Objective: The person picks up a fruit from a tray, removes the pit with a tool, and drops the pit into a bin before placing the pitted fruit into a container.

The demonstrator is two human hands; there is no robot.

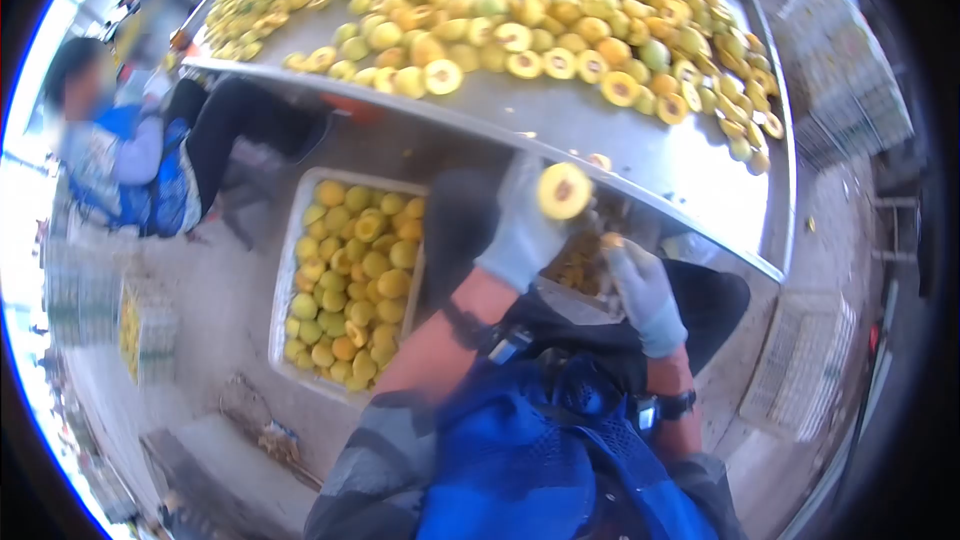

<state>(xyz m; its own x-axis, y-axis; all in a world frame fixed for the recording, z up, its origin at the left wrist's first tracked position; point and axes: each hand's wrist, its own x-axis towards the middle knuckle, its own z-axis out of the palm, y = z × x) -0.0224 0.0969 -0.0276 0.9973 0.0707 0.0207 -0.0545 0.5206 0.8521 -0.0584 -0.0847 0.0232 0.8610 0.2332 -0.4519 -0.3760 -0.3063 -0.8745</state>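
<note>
Fruit half point(564, 190) in left hand point(522, 232), crate point(297, 202) nearby

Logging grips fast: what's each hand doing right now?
Left hand: closed on a halved fruit, cut face toward the camera.
Right hand: curled shut on an orange bit; what it is cannot be told.

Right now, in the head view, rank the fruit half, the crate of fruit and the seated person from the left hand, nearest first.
1. fruit half: held up in the grip of the left hand.
2. crate: lower left of the hand, on the floor.
3. seated person: far left, beyond the crate.
</note>
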